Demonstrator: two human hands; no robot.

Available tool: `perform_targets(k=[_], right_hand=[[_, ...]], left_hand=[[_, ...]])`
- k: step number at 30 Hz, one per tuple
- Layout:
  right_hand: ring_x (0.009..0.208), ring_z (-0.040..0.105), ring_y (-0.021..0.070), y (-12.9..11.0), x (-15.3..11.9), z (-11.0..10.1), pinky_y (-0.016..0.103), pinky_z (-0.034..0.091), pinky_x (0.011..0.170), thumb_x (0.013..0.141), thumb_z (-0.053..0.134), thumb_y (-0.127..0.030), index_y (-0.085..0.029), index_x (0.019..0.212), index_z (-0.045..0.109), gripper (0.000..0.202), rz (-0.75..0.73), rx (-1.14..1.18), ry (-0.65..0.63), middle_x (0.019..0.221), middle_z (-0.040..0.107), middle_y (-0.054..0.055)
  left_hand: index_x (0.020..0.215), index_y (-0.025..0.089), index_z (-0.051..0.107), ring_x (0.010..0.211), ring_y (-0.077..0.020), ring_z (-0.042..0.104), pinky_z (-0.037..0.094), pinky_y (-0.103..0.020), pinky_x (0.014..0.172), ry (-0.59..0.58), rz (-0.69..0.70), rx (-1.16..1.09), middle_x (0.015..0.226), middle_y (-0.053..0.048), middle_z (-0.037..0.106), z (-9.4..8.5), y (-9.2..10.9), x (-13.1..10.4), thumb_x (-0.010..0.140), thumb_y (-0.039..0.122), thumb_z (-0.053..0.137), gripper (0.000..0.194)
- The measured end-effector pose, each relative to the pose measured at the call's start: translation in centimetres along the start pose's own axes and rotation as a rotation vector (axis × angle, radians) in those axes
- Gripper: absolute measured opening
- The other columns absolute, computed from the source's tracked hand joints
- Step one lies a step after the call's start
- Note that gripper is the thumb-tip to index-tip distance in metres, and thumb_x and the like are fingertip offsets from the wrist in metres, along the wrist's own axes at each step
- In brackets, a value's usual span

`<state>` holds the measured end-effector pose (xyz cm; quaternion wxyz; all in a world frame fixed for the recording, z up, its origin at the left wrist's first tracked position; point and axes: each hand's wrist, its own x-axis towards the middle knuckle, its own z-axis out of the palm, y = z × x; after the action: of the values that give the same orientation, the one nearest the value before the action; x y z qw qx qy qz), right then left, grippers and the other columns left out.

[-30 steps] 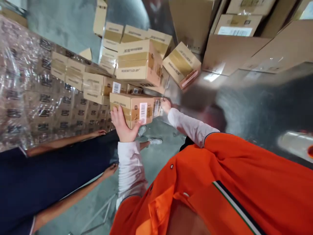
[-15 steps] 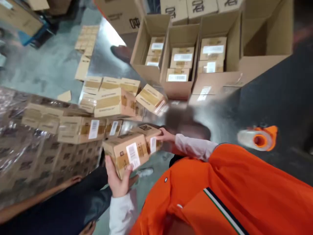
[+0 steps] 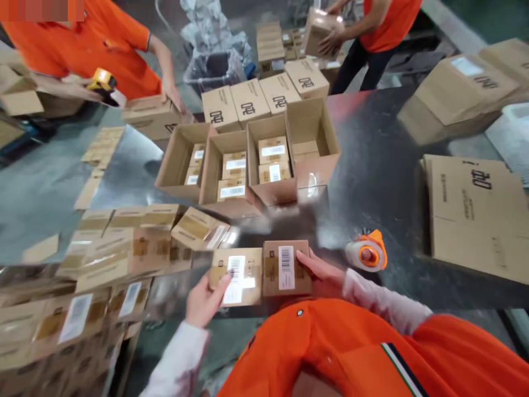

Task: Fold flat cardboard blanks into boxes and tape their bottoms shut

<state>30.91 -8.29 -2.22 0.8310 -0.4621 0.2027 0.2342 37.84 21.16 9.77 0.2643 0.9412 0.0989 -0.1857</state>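
My left hand (image 3: 206, 298) grips the left side of a small brown carton (image 3: 254, 270), thumb lying on its white label. Beside it, my right hand (image 3: 320, 270) holds the right side of a second small carton (image 3: 270, 278). The two cartons sit side by side in front of my body, labels up, over the near edge of the dark table (image 3: 372, 193). Beyond them stand four open boxes in a row; the left three hold small labelled cartons, and the rightmost box (image 3: 316, 171) has plain cardboard in its bottom.
An orange tape dispenser (image 3: 367, 251) lies right of my right hand. Flattened cartons (image 3: 479, 220) are at the far right. Small cartons (image 3: 107, 259) are piled at left. One person (image 3: 124, 60) handles a box at upper left; another (image 3: 372, 33) holds a carton farther back.
My view has swung toward the table and open boxes. Both cartons, tilted at the left before, are now level in front of me, still in my hands.
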Motion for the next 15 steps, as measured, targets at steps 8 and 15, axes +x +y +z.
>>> perform_targets(k=[8,15], right_hand=[[0.133,0.062,0.0277,-18.2,2.5,1.7,0.041,0.057,0.113,0.075,0.086,-0.068,-0.023,0.130,0.060,0.076,-0.719,0.116,0.161,0.131,0.069,0.007],[0.126,0.068,0.0287,-26.5,10.3,-0.8,0.042,0.067,0.094,0.071,0.088,-0.057,-0.023,0.130,0.049,0.078,-0.744,0.273,0.241,0.139,0.065,0.011]], left_hand=[[0.136,0.029,0.070,0.123,-0.0295,0.067,0.045,-0.038,0.109,0.379,0.734,0.361,0.111,0.012,0.070,-16.3,29.4,14.1,0.051,0.101,0.045,0.114],[0.134,0.011,0.072,0.102,-0.0172,0.063,0.051,-0.036,0.108,0.035,0.891,0.452,0.109,-0.002,0.078,-11.2,49.4,29.0,0.046,0.108,0.063,0.131]])
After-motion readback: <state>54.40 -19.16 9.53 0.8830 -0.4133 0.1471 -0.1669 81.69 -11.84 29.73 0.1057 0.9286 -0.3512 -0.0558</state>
